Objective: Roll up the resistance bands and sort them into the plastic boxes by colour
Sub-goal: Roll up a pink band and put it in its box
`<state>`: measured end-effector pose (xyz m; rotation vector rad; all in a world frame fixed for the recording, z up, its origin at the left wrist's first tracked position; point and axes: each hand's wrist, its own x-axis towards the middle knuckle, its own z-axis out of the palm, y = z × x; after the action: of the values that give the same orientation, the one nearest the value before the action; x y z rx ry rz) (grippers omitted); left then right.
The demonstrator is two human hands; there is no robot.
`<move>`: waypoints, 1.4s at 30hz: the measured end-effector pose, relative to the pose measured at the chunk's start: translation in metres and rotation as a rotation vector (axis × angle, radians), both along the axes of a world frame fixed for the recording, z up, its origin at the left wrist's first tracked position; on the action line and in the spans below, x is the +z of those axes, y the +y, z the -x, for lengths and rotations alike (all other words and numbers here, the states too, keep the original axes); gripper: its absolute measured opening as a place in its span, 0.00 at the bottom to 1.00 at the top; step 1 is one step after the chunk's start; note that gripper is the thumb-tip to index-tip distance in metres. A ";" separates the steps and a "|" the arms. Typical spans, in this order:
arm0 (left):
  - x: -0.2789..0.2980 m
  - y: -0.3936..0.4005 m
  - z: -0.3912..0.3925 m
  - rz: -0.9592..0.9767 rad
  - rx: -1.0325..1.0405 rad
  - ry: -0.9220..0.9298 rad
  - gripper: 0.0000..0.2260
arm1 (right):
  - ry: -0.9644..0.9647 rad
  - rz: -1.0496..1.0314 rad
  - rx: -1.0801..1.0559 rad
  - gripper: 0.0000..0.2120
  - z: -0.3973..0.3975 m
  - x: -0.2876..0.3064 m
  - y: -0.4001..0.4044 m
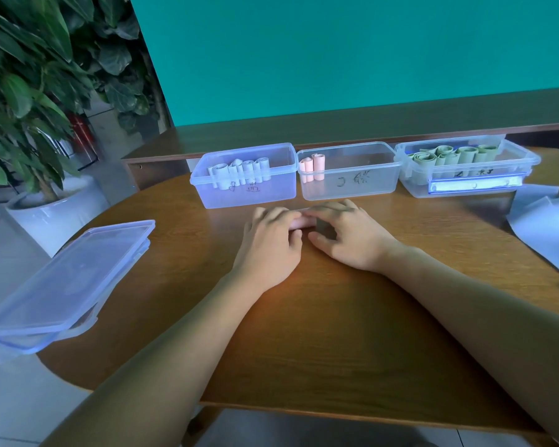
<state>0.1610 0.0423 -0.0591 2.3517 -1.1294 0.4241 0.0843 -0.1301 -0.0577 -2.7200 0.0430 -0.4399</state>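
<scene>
My left hand and my right hand lie side by side on the brown table, fingers curled over a small pink band roll between them. Most of the roll is hidden under the fingers. Behind the hands stand three clear plastic boxes in a row. The left box holds several pale blue rolls, the middle box two pink rolls, and the right box several green rolls.
Stacked clear lids overhang the table's left edge. Loose pale blue bands lie at the right edge. A potted plant in a white pot stands on the floor at left. A wooden ledge and teal wall rise behind the boxes.
</scene>
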 end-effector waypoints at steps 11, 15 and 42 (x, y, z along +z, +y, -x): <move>0.004 -0.011 -0.013 -0.036 0.076 0.056 0.18 | -0.032 -0.033 -0.005 0.23 -0.015 -0.002 -0.007; 0.002 -0.012 -0.019 0.005 0.037 0.023 0.13 | -0.027 -0.001 -0.023 0.23 -0.024 -0.002 -0.010; 0.006 -0.028 -0.061 0.002 -0.068 0.059 0.11 | -0.195 -0.266 0.027 0.12 -0.049 -0.002 -0.023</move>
<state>0.2224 0.0139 -0.0534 2.3012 -1.1763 0.3298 0.1335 -0.1529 -0.0593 -2.4041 0.0115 -0.6416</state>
